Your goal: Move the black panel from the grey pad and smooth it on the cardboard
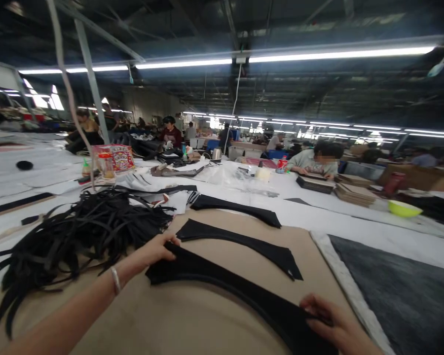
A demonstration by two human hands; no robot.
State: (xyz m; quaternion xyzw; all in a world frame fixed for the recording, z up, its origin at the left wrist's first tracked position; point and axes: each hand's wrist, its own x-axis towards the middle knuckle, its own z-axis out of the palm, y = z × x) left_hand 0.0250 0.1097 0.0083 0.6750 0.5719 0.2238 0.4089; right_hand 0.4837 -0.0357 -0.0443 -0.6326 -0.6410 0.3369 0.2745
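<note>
Tangled heap of black strips (pixel 77 231) far left. Green bowl (pixel 404 208) right, beyond dark sheet (pixel 399 291). Colourful box (pixel 118 157) behind heap. Seated person (pixel 316 160) beside stacked brown boards (pixel 355 193).

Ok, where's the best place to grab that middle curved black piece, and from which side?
The middle black piece lies flat on the brown board, so probably pinch its broad right end, which has bare board around it. Come from the near right, close to your right hand, slipping fingers under the edge.
</note>
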